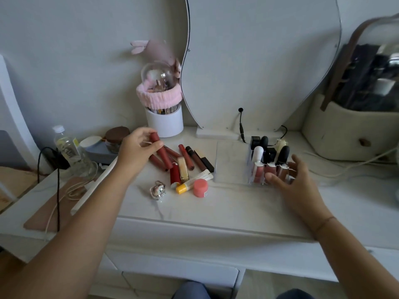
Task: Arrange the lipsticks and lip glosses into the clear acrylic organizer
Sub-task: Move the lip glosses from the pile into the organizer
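A person's left hand point(138, 149), left of centre, curls thumb and fingers around a matte brick-red lipstick tube point(165, 158), a slim cylinder tilted over a loose pile of lipsticks point(185, 162) lying on the white marbled surface point(216, 201). The pile mixes round red tubes, a square gold case and black-capped glosses. Below it lie a soft yellow-capped squeeze tube point(190, 182), a round pink jar point(200, 188) and a shiny silver charm point(158, 189). Right of centre, the right hand point(295, 184) is spread and relaxed, holding nothing, its fingertips at the front wall of the clear acrylic organizer point(228, 167); contact cannot be confirmed. Lip glosses point(258, 160) with rounded white and black caps stand upright in its right-hand compartments. Behind the pile, a white cylindrical brush holder point(164, 124) carries a clear dome and a fluffy pink band.
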`<state>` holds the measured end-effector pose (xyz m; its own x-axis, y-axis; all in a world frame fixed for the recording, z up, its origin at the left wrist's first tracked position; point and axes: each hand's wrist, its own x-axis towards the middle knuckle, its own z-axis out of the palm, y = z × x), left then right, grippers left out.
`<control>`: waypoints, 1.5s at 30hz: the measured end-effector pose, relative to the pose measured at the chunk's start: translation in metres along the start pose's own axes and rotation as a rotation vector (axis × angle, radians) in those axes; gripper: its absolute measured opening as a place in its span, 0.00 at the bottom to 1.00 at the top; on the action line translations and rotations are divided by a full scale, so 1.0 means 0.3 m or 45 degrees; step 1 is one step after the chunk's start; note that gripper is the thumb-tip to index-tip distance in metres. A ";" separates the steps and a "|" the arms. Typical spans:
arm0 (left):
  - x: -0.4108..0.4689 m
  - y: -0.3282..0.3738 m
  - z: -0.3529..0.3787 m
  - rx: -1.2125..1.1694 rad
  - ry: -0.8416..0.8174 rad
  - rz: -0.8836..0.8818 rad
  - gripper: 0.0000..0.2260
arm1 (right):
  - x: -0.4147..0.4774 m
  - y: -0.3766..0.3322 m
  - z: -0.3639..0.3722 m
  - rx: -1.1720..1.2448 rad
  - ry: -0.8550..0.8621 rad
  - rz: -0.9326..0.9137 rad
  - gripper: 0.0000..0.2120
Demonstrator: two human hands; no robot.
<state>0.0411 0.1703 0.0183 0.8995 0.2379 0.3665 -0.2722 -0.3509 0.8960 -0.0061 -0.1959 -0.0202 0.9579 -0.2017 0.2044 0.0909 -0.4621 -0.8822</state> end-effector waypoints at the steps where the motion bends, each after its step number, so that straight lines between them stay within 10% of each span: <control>1: 0.007 0.036 0.021 -0.031 -0.008 0.042 0.15 | 0.005 0.005 0.001 -0.020 -0.014 -0.017 0.39; 10: 0.030 0.259 0.353 0.005 -0.238 0.225 0.17 | 0.001 0.030 0.007 -0.020 0.041 -0.052 0.26; 39: 0.017 0.140 0.414 0.159 -0.343 0.039 0.21 | 0.000 0.026 0.009 -0.031 -0.038 -0.032 0.30; 45: 0.120 0.033 0.135 0.451 0.294 -0.137 0.16 | -0.001 0.025 0.010 -0.052 -0.045 -0.050 0.30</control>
<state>0.0846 0.1389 0.0301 0.8055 0.4722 0.3581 -0.0108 -0.5924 0.8056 -0.0049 -0.1965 -0.0282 0.9628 -0.1527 0.2227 0.1179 -0.5043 -0.8554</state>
